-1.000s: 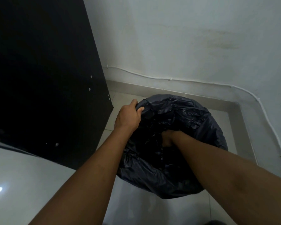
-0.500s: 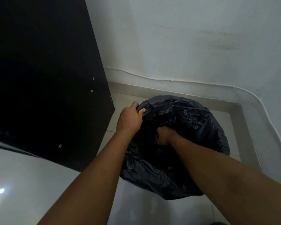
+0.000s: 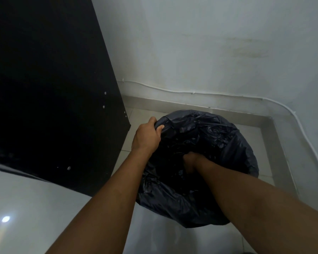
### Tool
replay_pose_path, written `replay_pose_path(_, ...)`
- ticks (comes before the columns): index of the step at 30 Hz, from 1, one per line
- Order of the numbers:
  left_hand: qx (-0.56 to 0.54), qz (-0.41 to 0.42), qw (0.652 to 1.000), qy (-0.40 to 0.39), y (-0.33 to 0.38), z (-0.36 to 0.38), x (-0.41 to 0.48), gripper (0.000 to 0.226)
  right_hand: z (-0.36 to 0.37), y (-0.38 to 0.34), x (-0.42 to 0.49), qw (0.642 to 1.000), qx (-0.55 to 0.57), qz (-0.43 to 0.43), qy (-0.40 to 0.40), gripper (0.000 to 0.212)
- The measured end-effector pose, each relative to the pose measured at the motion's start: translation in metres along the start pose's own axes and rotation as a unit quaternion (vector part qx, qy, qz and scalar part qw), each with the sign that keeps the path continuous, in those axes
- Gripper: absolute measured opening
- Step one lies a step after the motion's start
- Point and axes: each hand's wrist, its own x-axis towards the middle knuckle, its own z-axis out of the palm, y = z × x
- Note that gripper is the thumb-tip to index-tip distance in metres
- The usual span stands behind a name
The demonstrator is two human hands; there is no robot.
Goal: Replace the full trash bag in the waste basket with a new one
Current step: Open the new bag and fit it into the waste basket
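A black trash bag [image 3: 224, 142] is draped over the round waste basket on the floor in the corner; the basket itself is hidden under the plastic. My left hand [image 3: 147, 136] grips the bag's edge at the far-left rim, fingers curled round a fold of it. My right hand [image 3: 190, 162] reaches down into the bag's mouth near the middle. Only the wrist and back of that hand show; its fingers are buried in the dark plastic.
A tall black cabinet panel [image 3: 50, 92] stands close on the left. A glossy white surface [image 3: 26, 213] lies at the lower left. White walls meet behind the basket, with a thin white cable [image 3: 200, 92] along them above a grey skirting and tiled floor [image 3: 257, 132].
My right hand has shifted a little to the right and pushed deeper into the bag. My left hand keeps its grip on the rim fold.
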Motion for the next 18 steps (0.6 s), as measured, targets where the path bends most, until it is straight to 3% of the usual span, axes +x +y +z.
replay_pose_path(4,-0.011,0.006,1.000,0.005,0.000,0.001,0.000,0.023,0.023,-0.003,0.000,0.984,-0.007,0.006,-0.179,0.069)
replay_pose_path(8,-0.016,0.013,1.000,0.010,0.000,0.000,-0.002,0.023,0.025,-0.010,-0.003,0.967,0.036,0.019,-0.250,0.092)
replay_pose_path(12,-0.009,0.015,1.000,0.011,0.000,0.000,-0.002,0.023,0.008,-0.009,-0.006,0.994,0.045,-0.002,-0.097,0.084)
replay_pose_path(18,-0.019,0.015,1.000,0.005,0.000,0.002,0.002,0.023,-0.038,0.013,-0.038,0.988,0.126,-0.016,0.086,0.046)
